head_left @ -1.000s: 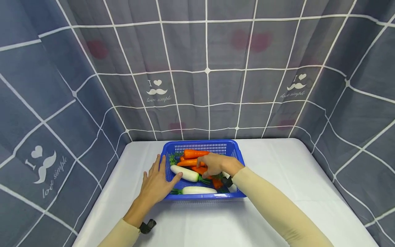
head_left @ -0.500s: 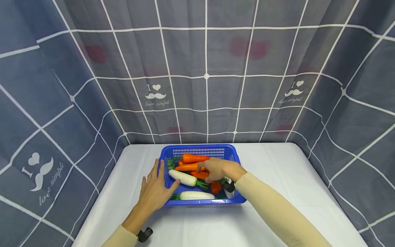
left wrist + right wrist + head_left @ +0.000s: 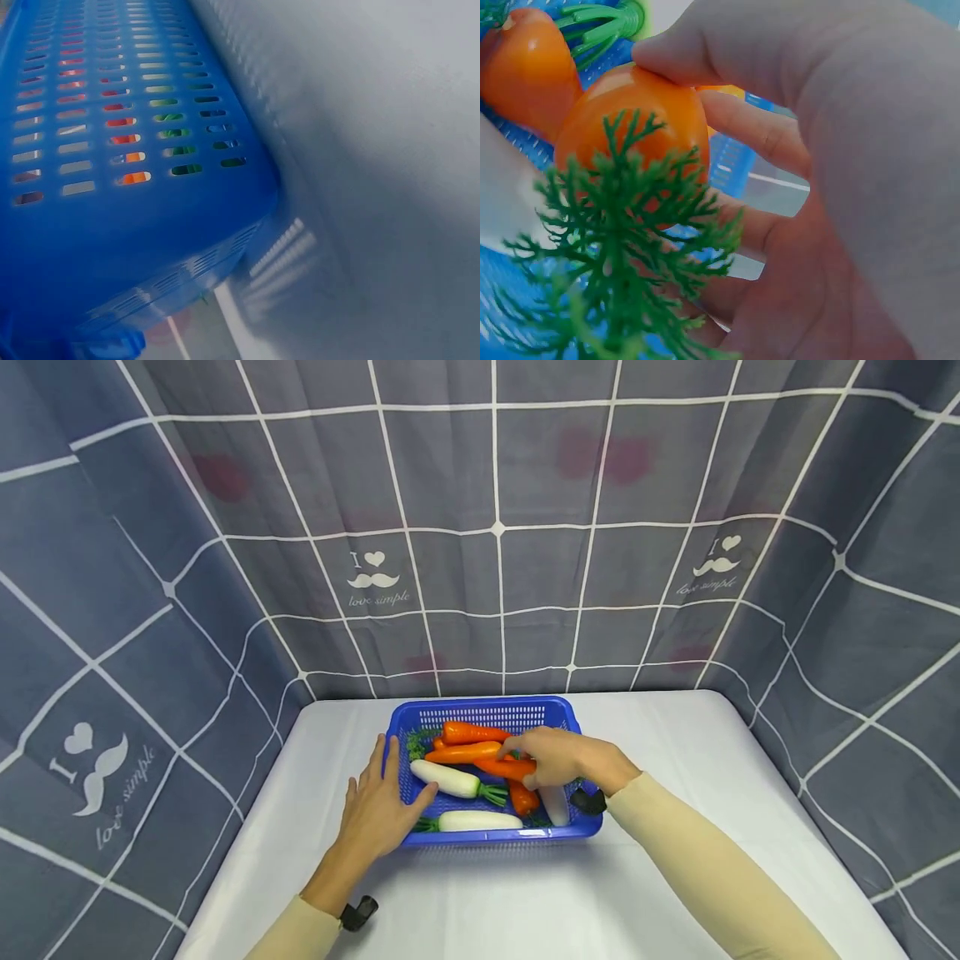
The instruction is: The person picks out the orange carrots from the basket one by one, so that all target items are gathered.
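In the head view, my right hand (image 3: 558, 757) is over the right part of a blue plastic basket (image 3: 491, 836). Its thumb and fingers grip the leafy end of an orange carrot (image 3: 506, 767). In the right wrist view the carrot (image 3: 641, 112) sits between thumb and fingers, its green frond (image 3: 622, 225) hanging in front. My left hand (image 3: 378, 810) rests at the basket's left rim, fingers spread along the outside and thumb over the edge. Around the held carrot lie other carrots (image 3: 472, 732) and white radishes (image 3: 480, 821) with green tops, one partly behind the right hand.
The basket stands on a white-covered table (image 3: 480, 902). Grey-blue curtains (image 3: 540, 568) with white grid lines enclose the back and both sides. In the left wrist view the basket's slotted wall (image 3: 112, 217) fills the left side.
My right hand has shifted right, drawing the gripped carrot along and exposing more of it and of the things below. The left hand stays at the basket's left rim.
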`<state>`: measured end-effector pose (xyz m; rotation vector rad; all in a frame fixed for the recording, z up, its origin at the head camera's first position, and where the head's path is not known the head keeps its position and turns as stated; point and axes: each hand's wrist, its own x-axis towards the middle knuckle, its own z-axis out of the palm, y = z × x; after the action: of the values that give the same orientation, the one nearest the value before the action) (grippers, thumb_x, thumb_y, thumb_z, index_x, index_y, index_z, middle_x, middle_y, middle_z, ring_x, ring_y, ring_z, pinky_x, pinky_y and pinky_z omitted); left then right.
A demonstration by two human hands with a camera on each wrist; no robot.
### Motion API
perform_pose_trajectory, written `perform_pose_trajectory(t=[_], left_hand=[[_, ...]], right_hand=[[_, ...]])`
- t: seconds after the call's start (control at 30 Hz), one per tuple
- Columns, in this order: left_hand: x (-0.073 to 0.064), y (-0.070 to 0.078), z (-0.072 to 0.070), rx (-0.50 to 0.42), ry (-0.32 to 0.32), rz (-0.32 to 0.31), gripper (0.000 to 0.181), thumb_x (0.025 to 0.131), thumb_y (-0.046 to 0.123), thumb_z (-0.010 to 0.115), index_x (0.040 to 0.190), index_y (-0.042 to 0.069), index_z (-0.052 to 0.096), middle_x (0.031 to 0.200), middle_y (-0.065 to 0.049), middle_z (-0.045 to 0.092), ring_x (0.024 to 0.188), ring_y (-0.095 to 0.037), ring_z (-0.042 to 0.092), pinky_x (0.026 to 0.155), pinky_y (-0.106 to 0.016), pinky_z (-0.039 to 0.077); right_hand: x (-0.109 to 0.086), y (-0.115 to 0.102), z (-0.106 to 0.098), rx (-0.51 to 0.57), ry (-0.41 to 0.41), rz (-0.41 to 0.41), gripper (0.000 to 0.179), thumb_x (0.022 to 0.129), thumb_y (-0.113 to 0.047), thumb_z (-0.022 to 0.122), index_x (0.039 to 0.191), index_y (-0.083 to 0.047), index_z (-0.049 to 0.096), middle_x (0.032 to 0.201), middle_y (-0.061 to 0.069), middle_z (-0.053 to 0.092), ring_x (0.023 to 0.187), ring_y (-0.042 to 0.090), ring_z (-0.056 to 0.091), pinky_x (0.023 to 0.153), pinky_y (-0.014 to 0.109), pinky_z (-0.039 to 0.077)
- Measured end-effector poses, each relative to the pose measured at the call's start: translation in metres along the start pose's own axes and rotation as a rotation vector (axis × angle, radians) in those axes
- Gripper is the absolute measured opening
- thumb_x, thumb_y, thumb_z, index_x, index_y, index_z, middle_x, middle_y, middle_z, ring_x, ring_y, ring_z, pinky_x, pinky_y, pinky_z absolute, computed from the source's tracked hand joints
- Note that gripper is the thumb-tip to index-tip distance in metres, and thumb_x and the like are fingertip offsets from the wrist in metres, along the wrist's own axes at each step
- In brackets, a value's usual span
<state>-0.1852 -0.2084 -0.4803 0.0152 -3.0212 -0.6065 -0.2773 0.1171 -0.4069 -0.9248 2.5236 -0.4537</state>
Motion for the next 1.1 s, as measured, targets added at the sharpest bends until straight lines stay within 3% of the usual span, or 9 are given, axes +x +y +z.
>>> perform_pose_trajectory(t=[0.27,0.5,0.8,1.1], left_hand=[[0.008,0.002,-0.007,0.005,-0.015,0.008,0.116,0.11,0.072,0.064,0.188,0.006,0.009,0.197,-0.023,0.004,0.174,-0.061,0.032,0.137,-0.089,0.021],[0.01,-0.001,-0.01,0.011,-0.042,0.0,0.117,0.111,0.073,0.062,0.188,0.005,0.006,0.197,-0.024,0.0,0.172,-0.063,0.035,0.138,-0.088,0.02],[0.011,-0.007,-0.003,-0.06,-0.041,0.032,0.115,0.111,0.071,0.064,0.187,0.003,0.01,0.197,-0.025,0.001,0.176,-0.058,0.03,0.139,-0.084,0.025],[0.007,-0.011,-0.002,-0.069,-0.017,0.055,0.117,0.109,0.069,0.069,0.186,0.001,0.013,0.197,-0.027,0.004,0.173,-0.06,0.036,0.135,-0.087,0.03]], right_hand=[[-0.016,0.009,-0.018,-0.005,0.097,-0.032,0.058,0.102,-0.008,0.08,0.158,-0.021,0.072,0.149,0.007,0.076,0.13,0.027,0.069,0.12,0.056,0.062],[-0.023,0.024,-0.031,-0.048,0.186,-0.042,0.058,0.101,-0.014,0.082,0.158,-0.021,0.072,0.123,0.003,0.074,0.106,0.02,0.066,0.098,0.045,0.062],[-0.041,0.06,-0.04,-0.041,0.296,0.02,0.059,0.097,-0.013,0.084,0.155,-0.015,0.073,0.132,0.012,0.074,0.1,0.022,0.067,0.087,0.039,0.057],[-0.057,0.105,-0.045,-0.075,0.353,0.067,0.056,0.094,-0.009,0.086,0.149,-0.013,0.076,0.125,0.015,0.076,0.097,0.024,0.067,0.087,0.04,0.056]])
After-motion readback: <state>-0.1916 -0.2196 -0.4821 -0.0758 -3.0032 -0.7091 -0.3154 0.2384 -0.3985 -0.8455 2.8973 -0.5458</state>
